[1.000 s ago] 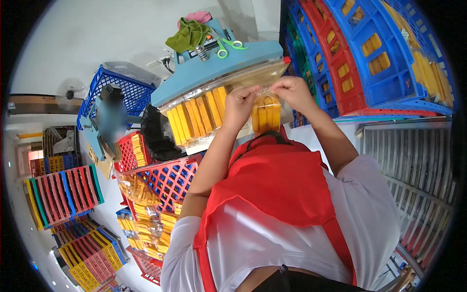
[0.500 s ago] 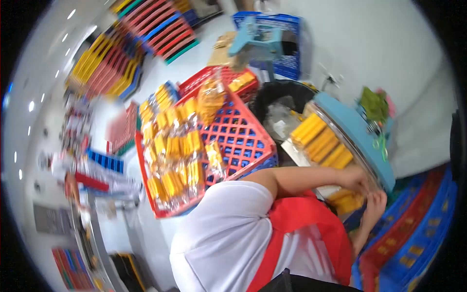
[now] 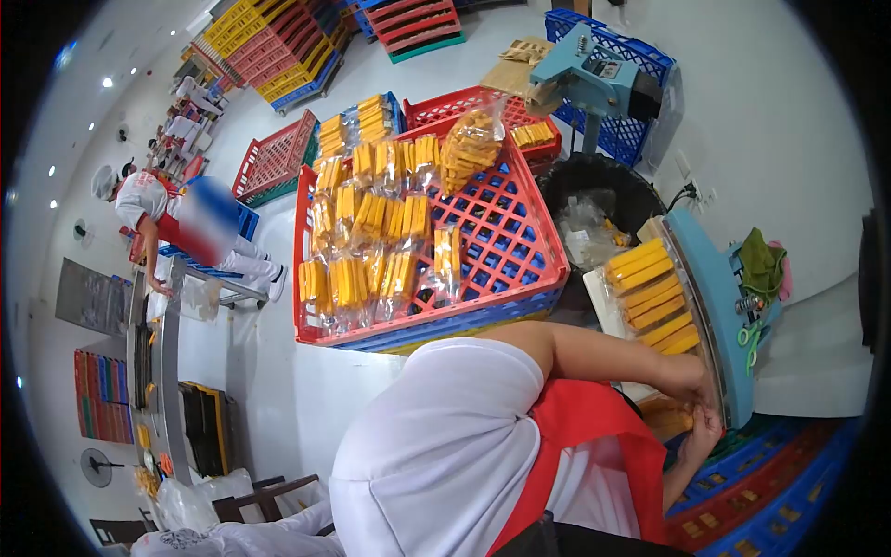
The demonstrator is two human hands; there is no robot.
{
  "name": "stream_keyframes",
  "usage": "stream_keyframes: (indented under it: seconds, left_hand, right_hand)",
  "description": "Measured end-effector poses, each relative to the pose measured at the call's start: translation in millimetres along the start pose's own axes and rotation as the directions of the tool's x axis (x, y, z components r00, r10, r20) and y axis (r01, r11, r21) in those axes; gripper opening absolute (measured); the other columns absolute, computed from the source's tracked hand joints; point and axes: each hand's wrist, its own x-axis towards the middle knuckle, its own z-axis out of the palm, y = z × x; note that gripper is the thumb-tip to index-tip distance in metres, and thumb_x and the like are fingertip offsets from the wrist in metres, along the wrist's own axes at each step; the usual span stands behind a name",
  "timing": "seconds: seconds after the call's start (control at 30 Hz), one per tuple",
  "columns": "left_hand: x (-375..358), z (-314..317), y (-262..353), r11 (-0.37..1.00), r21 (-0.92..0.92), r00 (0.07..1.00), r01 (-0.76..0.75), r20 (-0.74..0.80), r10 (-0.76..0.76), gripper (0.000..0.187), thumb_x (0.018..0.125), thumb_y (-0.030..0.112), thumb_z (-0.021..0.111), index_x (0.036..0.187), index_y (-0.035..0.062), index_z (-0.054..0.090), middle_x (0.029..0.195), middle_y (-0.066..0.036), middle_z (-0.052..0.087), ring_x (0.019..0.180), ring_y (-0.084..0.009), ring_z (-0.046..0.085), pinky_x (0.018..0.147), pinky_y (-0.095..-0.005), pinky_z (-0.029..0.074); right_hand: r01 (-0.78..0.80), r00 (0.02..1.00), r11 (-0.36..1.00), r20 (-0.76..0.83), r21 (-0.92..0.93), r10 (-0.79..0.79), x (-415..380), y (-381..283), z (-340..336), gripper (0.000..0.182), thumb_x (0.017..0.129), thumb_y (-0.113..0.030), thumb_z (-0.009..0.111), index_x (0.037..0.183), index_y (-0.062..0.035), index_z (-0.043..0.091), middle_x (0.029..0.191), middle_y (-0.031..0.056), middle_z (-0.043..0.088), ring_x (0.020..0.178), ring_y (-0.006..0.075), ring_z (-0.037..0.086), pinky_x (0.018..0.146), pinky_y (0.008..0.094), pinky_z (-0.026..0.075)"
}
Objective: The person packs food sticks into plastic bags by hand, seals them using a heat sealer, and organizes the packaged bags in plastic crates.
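My left hand (image 3: pixel 689 378) is closed, with its fingers at the lower end of the blue bag sealer (image 3: pixel 703 306). Just below it, my right hand (image 3: pixel 706 430) pinches at the same end of the sealing edge. Between and beneath them is a clear bag of yellow-orange sticks (image 3: pixel 665 420), partly hidden by my arm; its edge lies at the fingers. Flat packs of yellow sticks (image 3: pixel 650 292) rest in a row along the sealer's white shelf. Green-handled scissors (image 3: pixel 751 343) and a green cloth (image 3: pixel 763 266) are on the sealer.
A red crate (image 3: pixel 483 209) at centre holds many bagged yellow sticks and one larger full bag (image 3: pixel 471 148). Beside it is a black bin (image 3: pixel 603 190). A second blue machine (image 3: pixel 585 79) stands behind. Stacked crates (image 3: pixel 733 487) are at lower right. A co-worker (image 3: pixel 153 209) stands at far left.
The view has shifted, so the crate and sealer appear farther right. My hands remain together at the sealer's end. The picture is sharper now.
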Motion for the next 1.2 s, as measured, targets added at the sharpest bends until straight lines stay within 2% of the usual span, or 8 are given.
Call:
stream_keyframes:
  seconds: [0.17, 0.43, 0.6, 0.67, 0.9, 1.03, 1.1, 1.2]
  left_hand:
    - [-2.7, 6.6, -13.0, 0.985, 0.042, 0.984, -0.166, -0.065, 0.168, 0.020, 0.065, 0.020, 0.061, 0.085, 0.0146, 0.063, 0.081, -0.008, 0.060, 0.070, -0.0286, 0.055, 0.058, -0.0374, 0.042]
    - [-13.6, -0.2, 3.0, 0.991, 0.109, 0.995, 0.075, -0.080, -0.066, 0.011, 0.067, 0.025, 0.059, 0.074, 0.0190, 0.066, 0.062, -0.005, 0.059, 0.055, -0.0260, 0.055, 0.051, -0.0359, 0.043]
    - [-12.3, -9.0, 4.1, 0.998, 0.029, 0.997, 0.054, -0.050, -0.052, 0.015, 0.068, 0.020, 0.059, 0.081, 0.0127, 0.064, 0.071, -0.010, 0.059, 0.063, -0.0294, 0.055, 0.054, -0.0385, 0.043]
    - [-11.9, -8.0, 5.1, 1.000, 0.017, 0.997, 0.002, -0.076, -0.001, 0.016, 0.069, 0.020, 0.058, 0.082, 0.0123, 0.063, 0.071, -0.011, 0.059, 0.063, -0.0299, 0.055, 0.055, -0.0389, 0.043]
    - [-2.0, 3.5, -0.8, 0.981, 0.165, 0.994, 0.102, 0.023, -0.107, 0.016, 0.068, 0.022, 0.058, 0.080, 0.0151, 0.064, 0.071, -0.010, 0.060, 0.065, -0.0292, 0.056, 0.056, -0.0386, 0.043]
    - [0.0, 0.8, -6.1, 0.989, 0.147, 1.000, 0.021, 0.018, -0.024, 0.018, 0.068, 0.020, 0.058, 0.081, 0.0074, 0.061, 0.072, -0.013, 0.059, 0.065, -0.0317, 0.056, 0.057, -0.0392, 0.043]
    - [-4.8, -11.0, 4.6, 0.989, -0.144, 0.999, 0.019, -0.025, -0.023, 0.022, 0.072, 0.022, 0.057, 0.086, 0.0056, 0.061, 0.077, -0.012, 0.061, 0.068, -0.0288, 0.057, 0.061, -0.0376, 0.044]
    - [-2.7, -16.3, 12.1, 0.973, -0.078, 0.972, 0.219, 0.108, -0.210, 0.020, 0.077, 0.020, 0.056, 0.091, 0.0070, 0.061, 0.086, -0.011, 0.060, 0.078, -0.0243, 0.056, 0.067, -0.0331, 0.044]
  right_hand:
    - [-0.061, 0.986, 0.996, -0.161, -0.063, 0.050, -1.1, -4.0, 8.1, 0.008, 0.079, -0.002, 0.053, 0.082, 0.0046, 0.057, 0.085, 0.0082, 0.058, 0.078, 0.0127, 0.052, 0.074, 0.0248, 0.041]
    - [-0.057, 0.994, 0.998, -0.095, -0.039, 0.053, -3.0, 9.6, -5.7, 0.015, 0.080, -0.004, 0.054, 0.090, 0.0069, 0.057, 0.092, 0.0105, 0.058, 0.084, 0.0147, 0.052, 0.078, 0.0264, 0.040]
    - [-0.040, 0.994, 0.998, -0.106, -0.039, 0.036, -0.6, 1.8, 8.5, 0.015, 0.081, -0.005, 0.053, 0.089, 0.0064, 0.057, 0.094, 0.0103, 0.058, 0.085, 0.0142, 0.052, 0.079, 0.0255, 0.039]
    - [0.111, 0.987, 0.984, -0.099, -0.139, -0.125, -4.6, -10.3, 23.5, 0.014, 0.082, -0.007, 0.051, 0.088, 0.0049, 0.057, 0.087, 0.0066, 0.058, 0.082, 0.0130, 0.052, 0.078, 0.0249, 0.039]
    - [-0.036, 0.998, 0.996, -0.039, 0.083, 0.039, -7.2, 1.8, 7.3, 0.014, 0.083, -0.009, 0.050, 0.086, 0.0035, 0.056, 0.077, 0.0030, 0.052, 0.075, 0.0132, 0.050, 0.071, 0.0250, 0.040]
    - [0.001, 0.990, 0.999, -0.144, 0.053, 0.007, -13.7, -13.0, 30.3, 0.015, 0.082, -0.010, 0.051, 0.086, 0.0030, 0.057, 0.080, 0.0046, 0.055, 0.075, 0.0139, 0.052, 0.069, 0.0250, 0.041]
    - [0.004, 0.966, 1.000, -0.259, -0.012, -0.007, -14.5, -17.8, 37.0, 0.016, 0.082, -0.011, 0.051, 0.087, 0.0028, 0.057, 0.083, 0.0058, 0.057, 0.075, 0.0138, 0.053, 0.069, 0.0251, 0.042]
    - [-0.048, 0.897, 0.997, -0.437, 0.056, 0.068, -18.6, -7.4, 27.9, 0.020, 0.080, -0.015, 0.054, 0.089, 0.0022, 0.058, 0.086, 0.0069, 0.057, 0.076, 0.0129, 0.053, 0.067, 0.0244, 0.043]
